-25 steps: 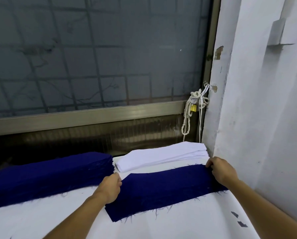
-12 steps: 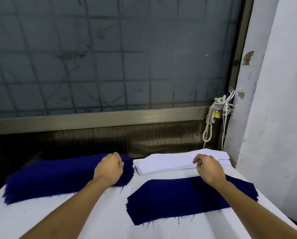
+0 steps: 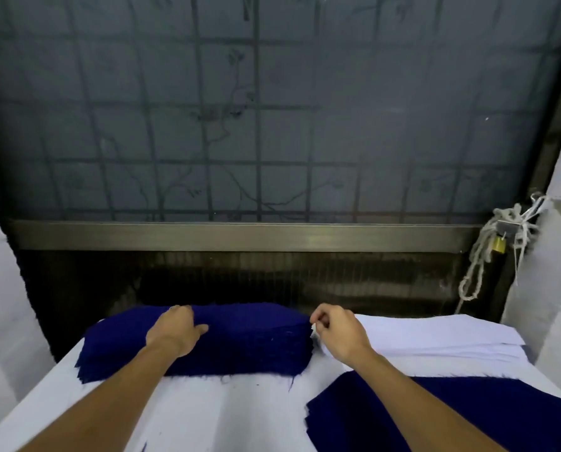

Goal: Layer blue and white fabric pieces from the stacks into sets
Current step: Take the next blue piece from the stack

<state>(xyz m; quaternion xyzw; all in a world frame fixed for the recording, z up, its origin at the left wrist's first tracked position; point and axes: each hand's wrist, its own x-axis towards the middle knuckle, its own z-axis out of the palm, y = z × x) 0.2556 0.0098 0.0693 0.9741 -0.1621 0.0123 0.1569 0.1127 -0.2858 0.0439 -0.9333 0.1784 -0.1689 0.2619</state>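
No text, label, brand, number or sign can be read anywhere: the blue fabric stack (image 3: 246, 340) and the white fabric stack (image 3: 435, 334) are plain, the window pane (image 3: 272, 125) bears only a faint branch pattern, and the brass padlock (image 3: 498, 246) is too small to tell.

Left hand (image 3: 174, 331) rests on blue stack (image 3: 249, 344); right hand (image 3: 339, 334) pinches white fabric (image 3: 429, 332).

both forearms reach forward. the left hand (image 3: 174, 331) lies palm down, thumb spread; the right hand (image 3: 339, 334) curls, pinching a white sheet (image 3: 313, 334).
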